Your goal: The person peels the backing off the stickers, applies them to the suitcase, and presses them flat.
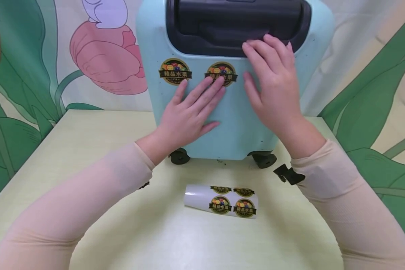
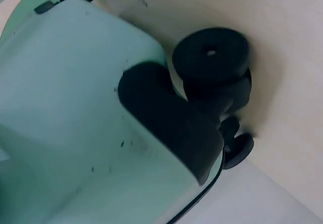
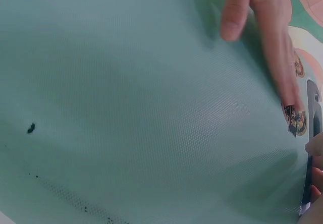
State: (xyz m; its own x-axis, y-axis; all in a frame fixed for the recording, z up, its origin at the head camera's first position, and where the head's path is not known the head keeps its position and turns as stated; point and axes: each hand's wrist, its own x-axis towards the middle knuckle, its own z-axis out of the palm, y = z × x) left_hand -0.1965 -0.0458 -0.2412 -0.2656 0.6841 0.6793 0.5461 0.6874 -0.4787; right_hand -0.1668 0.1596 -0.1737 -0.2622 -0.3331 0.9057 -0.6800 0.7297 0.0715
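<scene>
A light blue suitcase [image 1: 236,131] stands upright, with two round fruit-picture stickers on its front. My left hand [image 1: 189,114] lies with straight fingers against it, fingertips over the lower part of the right-hand sticker [image 1: 219,68]. One fingertip comes right to the bottom of the left-hand sticker [image 1: 174,71]. On the suitcase's upper right, my right hand [image 1: 275,80] rests with extended fingers along the lower edge of the black panel [image 1: 209,47]; it holds nothing. The right wrist view has the left hand [image 3: 275,42] reaching down to a sticker [image 3: 301,122].
A sheet of similar stickers [image 1: 197,195] lies on the pale table [image 1: 162,240], in front of the suitcase. Black wheels [image 1: 180,156] show under the case, one of them a large wheel [image 2: 212,55] in the left wrist view. Behind hangs a printed curtain [image 1: 104,56].
</scene>
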